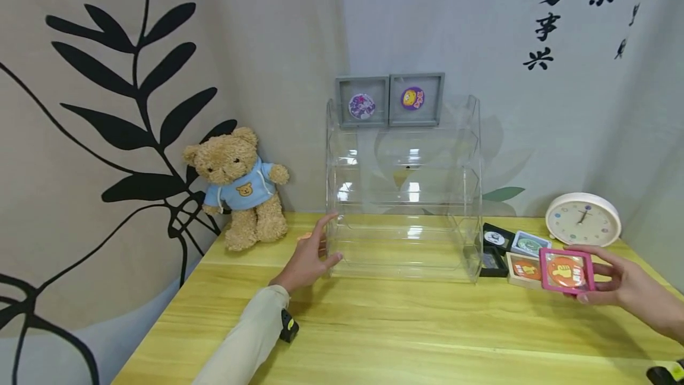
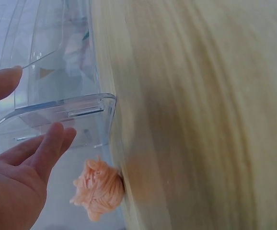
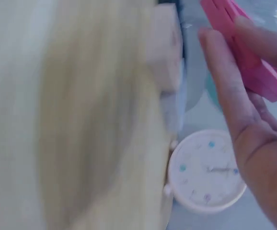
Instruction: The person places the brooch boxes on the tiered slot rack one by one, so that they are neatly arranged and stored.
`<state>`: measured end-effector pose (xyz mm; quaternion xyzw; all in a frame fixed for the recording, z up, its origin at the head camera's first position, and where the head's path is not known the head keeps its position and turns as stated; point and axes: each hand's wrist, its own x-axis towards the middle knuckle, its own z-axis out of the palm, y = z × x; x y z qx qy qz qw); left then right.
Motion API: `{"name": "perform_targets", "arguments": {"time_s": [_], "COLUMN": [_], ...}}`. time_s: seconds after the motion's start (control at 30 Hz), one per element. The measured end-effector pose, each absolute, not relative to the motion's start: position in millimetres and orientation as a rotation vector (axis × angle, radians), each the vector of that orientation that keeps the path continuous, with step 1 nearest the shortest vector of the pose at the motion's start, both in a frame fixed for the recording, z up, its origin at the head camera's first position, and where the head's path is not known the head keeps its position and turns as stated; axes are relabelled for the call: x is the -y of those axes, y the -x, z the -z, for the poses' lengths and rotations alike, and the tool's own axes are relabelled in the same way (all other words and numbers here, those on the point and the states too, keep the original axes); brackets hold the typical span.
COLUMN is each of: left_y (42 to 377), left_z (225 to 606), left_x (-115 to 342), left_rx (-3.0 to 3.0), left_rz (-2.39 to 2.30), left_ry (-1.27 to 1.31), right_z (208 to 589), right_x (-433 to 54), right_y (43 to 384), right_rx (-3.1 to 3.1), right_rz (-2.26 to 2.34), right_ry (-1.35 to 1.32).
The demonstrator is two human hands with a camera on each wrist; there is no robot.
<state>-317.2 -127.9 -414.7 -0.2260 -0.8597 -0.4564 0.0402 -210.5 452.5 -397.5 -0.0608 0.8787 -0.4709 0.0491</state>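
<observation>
Wood-grain table point(image 1: 406, 331): teddy bear point(image 1: 240, 186), peach yarn ball point(image 2: 99, 189), clear tiered rack point(image 1: 403, 251), small frames point(image 1: 525, 270), clock point(image 1: 583, 220).

Rear wall: covered by a pale grey-beige fabric hanging point(image 1: 299, 28) with soft vertical folds. Its left section bears a large black printed plant motif point(image 1: 141, 95) with pointed leaves on a branching stem; a pale blue printed area point(image 1: 123, 337) lies at lower left. Upper right carries columns of black brush-style Chinese characters point(image 1: 546, 28), partly cut by the frame. A green printed leaf point(image 1: 503, 194) sits low, just above the table line. Right side: a pale grey-green fabric panel point(image 1: 641, 135) meets the rear at a corner. Furniture: light yellow wood-grain table point(image 1: 427, 325), its back edge near the hanging. Lighting: soft, with faint, diffuse shadows on fabric and tabletop.
</observation>
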Motion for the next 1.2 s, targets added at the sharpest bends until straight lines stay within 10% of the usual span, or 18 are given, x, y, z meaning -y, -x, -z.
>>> {"name": "perform_targets", "arguments": {"time_s": [1.2], "left_y": [317.9], "left_z": [411.8], "left_x": [126.7], "left_rx": [2.646], "left_rz": [1.366], "left_ry": [0.675], "right_z": [250.3], "right_x": [-266.2], "right_y": [300.1], "right_rx": [-2.805], "right_rz": [1.717], "right_ry": [0.47]}}
